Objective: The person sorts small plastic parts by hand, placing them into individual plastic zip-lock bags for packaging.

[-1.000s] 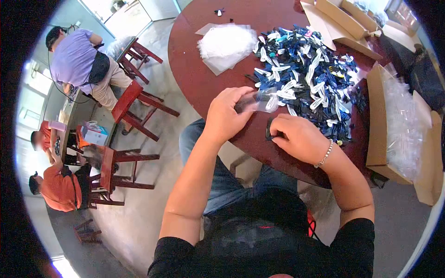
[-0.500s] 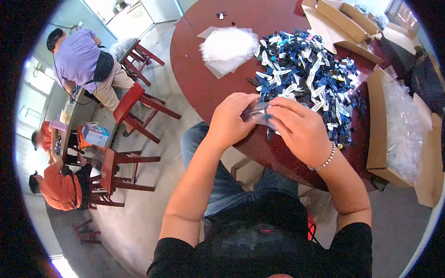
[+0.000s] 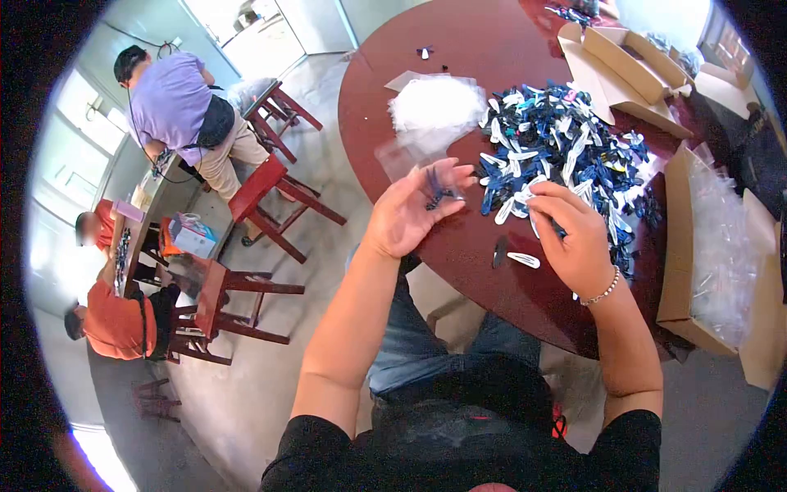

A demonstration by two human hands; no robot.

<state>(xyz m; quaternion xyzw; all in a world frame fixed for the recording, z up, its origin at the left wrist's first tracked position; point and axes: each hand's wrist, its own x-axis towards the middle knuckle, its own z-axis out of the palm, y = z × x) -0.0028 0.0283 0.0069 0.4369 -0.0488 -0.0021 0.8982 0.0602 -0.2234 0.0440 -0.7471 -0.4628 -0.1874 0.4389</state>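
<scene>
My left hand (image 3: 410,211) is raised over the table's near edge, its fingers curled around a small clear plastic bag (image 3: 445,182). Dark hair clips (image 3: 439,199) show through the film. To the right, my right hand (image 3: 571,238) is at the near side of a big heap of snap hair clips (image 3: 566,148), mostly navy, black and white. Its thumb and fingertips are closed at a white clip (image 3: 522,202), though exactly what they pinch is partly hidden. A single white hair clip (image 3: 524,260) and a dark clip (image 3: 499,252) lie apart on the tabletop between my hands.
Clear bags (image 3: 434,111) lie stacked on the round red table (image 3: 369,74). A carton (image 3: 679,246) full of filled plastic bags stands at the right, with open cardboard boxes (image 3: 627,61) behind. Wooden stools (image 3: 266,197) and several seated people are at the left.
My hands have separated from the bag they both held. The left keeps it, while the right has moved to the heap. The view has shifted, and the two loose clips now show.
</scene>
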